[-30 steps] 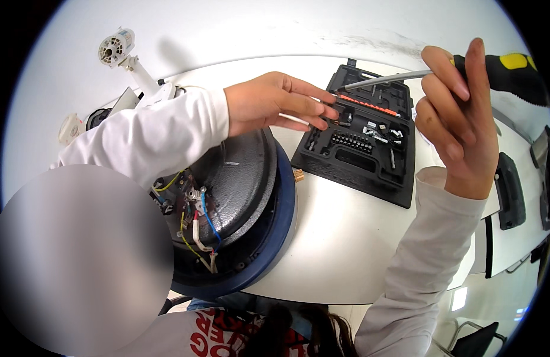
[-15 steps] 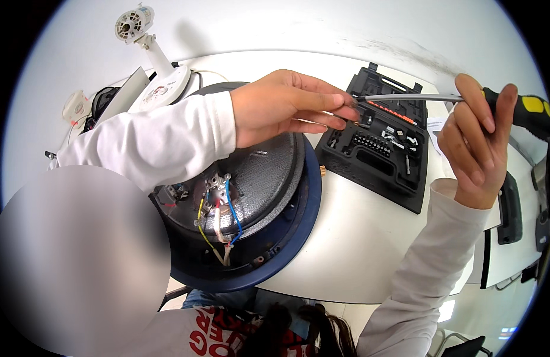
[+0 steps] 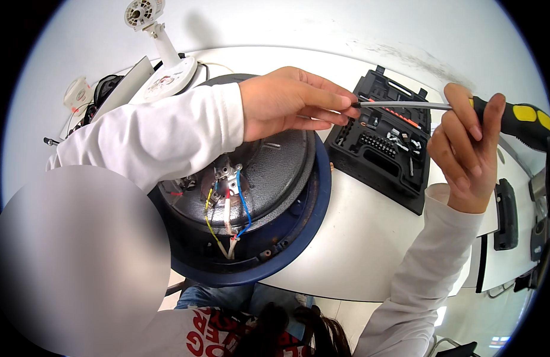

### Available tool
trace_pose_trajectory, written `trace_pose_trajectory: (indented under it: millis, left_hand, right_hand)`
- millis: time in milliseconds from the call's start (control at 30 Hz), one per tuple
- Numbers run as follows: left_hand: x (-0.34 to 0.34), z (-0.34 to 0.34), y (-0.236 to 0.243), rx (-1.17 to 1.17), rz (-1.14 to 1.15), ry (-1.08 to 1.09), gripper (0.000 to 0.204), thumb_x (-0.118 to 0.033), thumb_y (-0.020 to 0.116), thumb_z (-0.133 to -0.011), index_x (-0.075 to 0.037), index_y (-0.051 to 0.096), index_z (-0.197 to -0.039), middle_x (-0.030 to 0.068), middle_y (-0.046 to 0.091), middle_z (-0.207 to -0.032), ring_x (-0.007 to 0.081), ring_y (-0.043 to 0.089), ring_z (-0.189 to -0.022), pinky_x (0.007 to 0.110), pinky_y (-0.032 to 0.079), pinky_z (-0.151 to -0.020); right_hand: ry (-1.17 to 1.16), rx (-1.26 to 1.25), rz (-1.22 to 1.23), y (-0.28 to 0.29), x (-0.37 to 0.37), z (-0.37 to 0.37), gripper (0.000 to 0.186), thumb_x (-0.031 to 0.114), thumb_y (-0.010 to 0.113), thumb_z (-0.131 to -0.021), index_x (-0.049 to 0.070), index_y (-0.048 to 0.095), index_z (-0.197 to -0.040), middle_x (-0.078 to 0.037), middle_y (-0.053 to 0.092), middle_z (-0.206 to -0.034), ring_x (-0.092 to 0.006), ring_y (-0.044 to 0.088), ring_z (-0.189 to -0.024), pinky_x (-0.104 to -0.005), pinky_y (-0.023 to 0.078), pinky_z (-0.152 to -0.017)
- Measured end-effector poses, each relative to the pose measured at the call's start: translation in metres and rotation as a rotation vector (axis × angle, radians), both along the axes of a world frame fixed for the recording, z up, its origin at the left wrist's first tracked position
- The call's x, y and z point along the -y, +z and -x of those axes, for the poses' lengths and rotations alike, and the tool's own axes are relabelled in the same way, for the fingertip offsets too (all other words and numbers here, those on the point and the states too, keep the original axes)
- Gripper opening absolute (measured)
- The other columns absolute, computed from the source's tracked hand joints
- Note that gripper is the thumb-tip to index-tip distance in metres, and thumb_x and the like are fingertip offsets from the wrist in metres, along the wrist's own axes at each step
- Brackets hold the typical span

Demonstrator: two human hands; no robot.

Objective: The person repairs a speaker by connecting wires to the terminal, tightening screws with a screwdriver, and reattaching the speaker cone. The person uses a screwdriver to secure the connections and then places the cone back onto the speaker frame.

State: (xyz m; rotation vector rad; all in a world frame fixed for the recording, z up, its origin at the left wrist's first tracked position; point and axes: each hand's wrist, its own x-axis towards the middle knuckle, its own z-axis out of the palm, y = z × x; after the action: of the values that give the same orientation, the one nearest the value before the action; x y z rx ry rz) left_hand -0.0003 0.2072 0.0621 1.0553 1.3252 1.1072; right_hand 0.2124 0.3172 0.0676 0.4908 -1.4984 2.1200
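A long screwdriver (image 3: 406, 105) with a black and yellow handle lies level in the air above the table. My right hand (image 3: 465, 149) holds it by the front of the handle, between thumb and fingers. At the other end my left hand (image 3: 293, 104) pinches its dark tip; whether a small part is also between those fingers I cannot make out. Below my left arm is a round dark metal appliance body (image 3: 275, 184) inside a blue rim (image 3: 313, 229). Blue, white and yellow-green wires (image 3: 228, 214) run from its metal terminals to the rim's near side.
An open black tool case (image 3: 376, 184) with bits and small sockets lies right of the appliance. A white fan stand (image 3: 168, 74) stands at the back left, near a grey panel (image 3: 123, 83) and dark cables (image 3: 106, 89). A dark object (image 3: 506, 214) lies at the far right.
My left fingers have closed around the screwdriver's tip. Both hands and the screwdriver have shifted slightly relative to the tool case. The whole view has moved a little.
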Motion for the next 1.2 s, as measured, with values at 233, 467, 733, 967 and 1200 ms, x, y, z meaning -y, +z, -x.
trace_pose_trajectory:
  millis: [233, 467, 733, 967, 1200]
  left_hand:
    - [-0.007, -0.004, -0.001, 0.027, -0.015, -0.016, 0.026, -0.018, 0.064, -0.083, -0.006, 0.06, -0.106, 0.0037, 0.064, -0.097, 0.0092, 0.058, -0.088, 0.02, 0.046, -0.079]
    - [-0.014, -0.003, -0.01, 0.052, -0.002, -0.038, 0.024, -0.017, 0.064, -0.083, -0.005, 0.061, -0.104, 0.0053, 0.064, -0.096, 0.0093, 0.06, -0.085, 0.021, 0.048, -0.078]
    - [-0.011, -0.003, -0.009, -0.005, -0.014, -0.019, 0.028, -0.021, 0.065, -0.083, -0.003, 0.06, -0.104, 0.0059, 0.064, -0.096, 0.0096, 0.06, -0.085, 0.02, 0.047, -0.078]
    - [0.022, 0.011, 0.012, -0.186, -0.181, -0.043, 0.029, -0.023, 0.064, -0.083, 0.0, 0.06, -0.1, 0.0073, 0.064, -0.092, 0.0129, 0.061, -0.085, 0.023, 0.047, -0.079]
    - [0.124, 0.018, 0.01, -0.462, -0.496, -0.07, 0.013, -0.007, 0.067, -0.078, -0.001, 0.065, -0.09, 0.0068, 0.066, -0.084, 0.0136, 0.062, -0.077, 0.025, 0.048, -0.072]
  right_hand:
    - [0.007, 0.001, 0.007, 0.001, -0.006, -0.004, 0.048, 0.049, 0.022, -0.095, 0.012, 0.032, -0.066, 0.003, 0.032, -0.039, -0.0075, 0.034, -0.023, -0.0129, 0.029, -0.024]
    - [0.036, 0.025, 0.014, 0.003, -0.013, -0.008, 0.048, 0.05, 0.021, -0.094, 0.013, 0.034, -0.067, 0.003, 0.034, -0.04, -0.0074, 0.034, -0.024, -0.0127, 0.029, -0.025]
    - [0.119, 0.009, -0.028, 0.001, -0.016, -0.005, 0.047, 0.05, 0.023, -0.094, 0.011, 0.034, -0.069, 0.002, 0.035, -0.042, -0.0075, 0.035, -0.025, -0.013, 0.031, -0.025]
    - [0.171, -0.017, 0.071, 0.015, -0.013, -0.028, 0.04, 0.043, 0.045, -0.092, 0.009, 0.034, -0.074, -0.007, 0.045, -0.046, -0.0166, 0.044, -0.028, -0.0171, 0.034, -0.025]
    - [-0.388, -0.147, -0.081, 0.022, 0.048, -0.045, 0.037, 0.041, 0.049, -0.09, 0.005, 0.042, -0.09, -0.011, 0.047, -0.047, -0.0106, 0.049, -0.031, -0.0172, 0.043, -0.03]
